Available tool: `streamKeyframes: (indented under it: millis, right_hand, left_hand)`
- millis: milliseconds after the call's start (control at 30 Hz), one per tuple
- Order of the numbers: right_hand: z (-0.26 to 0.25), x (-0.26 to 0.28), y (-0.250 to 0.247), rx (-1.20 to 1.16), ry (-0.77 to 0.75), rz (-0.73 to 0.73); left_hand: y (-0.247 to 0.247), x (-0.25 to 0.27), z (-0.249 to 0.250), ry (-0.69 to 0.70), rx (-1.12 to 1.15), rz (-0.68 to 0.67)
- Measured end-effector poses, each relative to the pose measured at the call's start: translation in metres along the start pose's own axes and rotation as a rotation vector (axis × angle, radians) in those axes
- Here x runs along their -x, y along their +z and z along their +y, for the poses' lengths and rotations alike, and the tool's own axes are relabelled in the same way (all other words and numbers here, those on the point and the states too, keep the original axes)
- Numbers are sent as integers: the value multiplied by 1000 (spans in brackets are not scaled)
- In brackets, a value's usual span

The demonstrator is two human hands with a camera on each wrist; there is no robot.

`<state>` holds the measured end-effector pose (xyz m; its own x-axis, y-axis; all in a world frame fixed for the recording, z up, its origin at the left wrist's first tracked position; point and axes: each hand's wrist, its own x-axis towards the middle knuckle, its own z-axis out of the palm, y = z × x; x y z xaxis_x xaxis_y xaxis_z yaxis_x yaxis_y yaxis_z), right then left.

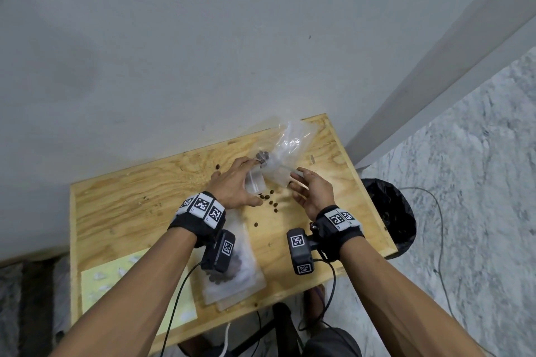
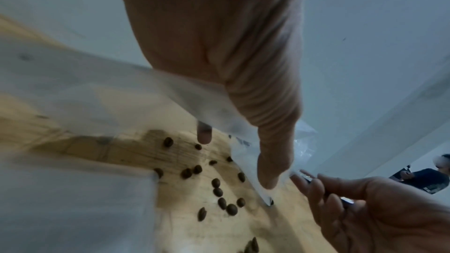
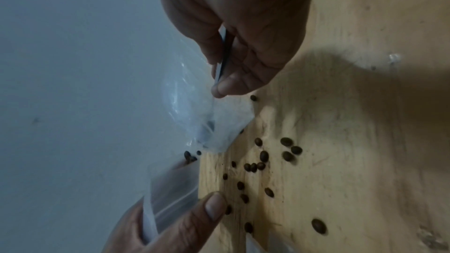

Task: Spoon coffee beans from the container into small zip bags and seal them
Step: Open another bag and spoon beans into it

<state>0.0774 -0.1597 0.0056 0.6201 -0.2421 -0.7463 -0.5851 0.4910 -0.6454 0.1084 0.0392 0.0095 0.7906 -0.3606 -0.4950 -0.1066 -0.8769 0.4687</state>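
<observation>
My left hand grips a small clear zip bag by its mouth, with its thumb pressed on the plastic. The right hand pinches the handle of a metal spoon, which points left toward that bag. A clump of coffee beans sits by my left fingertips; whether it lies on the spoon's bowl is unclear. Behind it lies a large crumpled clear bag. Loose beans are scattered on the wooden table between my hands.
Filled zip bags lie near the table's front edge under my left wrist. A yellow sheet covers the front left corner. A black bin stands off the right edge, and a grey wall rises close behind the table.
</observation>
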Motion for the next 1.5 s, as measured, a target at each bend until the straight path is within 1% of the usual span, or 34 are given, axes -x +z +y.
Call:
streamKeyframes:
  millis: [100, 200, 333, 533, 600, 667, 833, 933, 1100, 1167, 1300, 1500]
  right_hand:
    - [-4, 2, -3, -26, -20, 19]
    - [-8, 5, -8, -59, -34, 42]
    - [-9, 10, -18, -78, -51, 62]
    - [-11, 20, -40, -57, -85, 65]
    - [-11, 24, -48, -42, -100, 70]
    - [-12, 29, -56, -27, -118, 66]
    - [-17, 46, -71, -1, -159, 9]
    - [-20, 55, -74, 23, -172, -14]
    - [-20, 63, -68, 35, -156, -29]
    - [-18, 62, -64, 45, -136, -25]
    - [-9, 55, -64, 51, -83, -1]
    - [9, 55, -82, 61, -48, 30]
  left_hand:
    - [4, 4, -5, 0, 42, 75]
    - [6, 6, -7, -26, 59, 111]
    - [1, 7, -8, -81, 71, 123]
    - [-6, 15, -12, -153, 113, 96]
    - [-8, 20, -9, -174, 131, 109]
    - [-10, 26, -6, -182, 156, 155]
    - [-17, 52, 9, -115, 246, 370]
    - [-15, 67, 18, -75, 358, 438]
    - [-4, 79, 25, 32, 645, 564]
    - [-2, 81, 30, 54, 698, 616]
    - [2, 84, 33, 65, 745, 666]
    - [11, 93, 33, 73, 773, 679]
